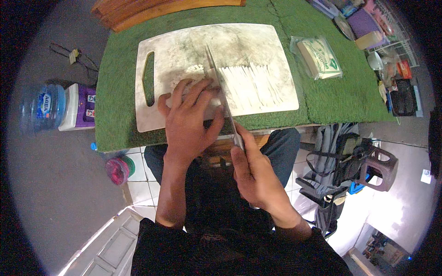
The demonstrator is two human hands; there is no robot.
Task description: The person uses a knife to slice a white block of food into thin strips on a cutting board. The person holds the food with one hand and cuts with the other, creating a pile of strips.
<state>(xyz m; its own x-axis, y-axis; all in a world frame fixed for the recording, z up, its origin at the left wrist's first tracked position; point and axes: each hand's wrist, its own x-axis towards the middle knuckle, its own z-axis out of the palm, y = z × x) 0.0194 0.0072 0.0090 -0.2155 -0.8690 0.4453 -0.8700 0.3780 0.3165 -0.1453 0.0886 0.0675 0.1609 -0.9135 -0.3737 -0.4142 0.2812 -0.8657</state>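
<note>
A knife (222, 82) is gripped by its handle in my right hand (253, 169), its long blade pointing away from me over a stained white plastic cutting board (179, 41). My left hand (193, 114) lies on the board just left of the blade. Its fingers curve over a pale food piece (216, 101), mostly hidden under the palm. To the right of the blade, thin white strips (250, 84) lie side by side in a row. Small white bits (195, 68) sit beyond my left fingertips.
Green carpet-like cloth (345, 100) covers the table. A printed plastic packet with a pale block (319, 57) lies right of the board. Wooden slats (165, 10) border the far edge. A wire rack (397, 45) stands at far right, a large water bottle (43, 107) at left.
</note>
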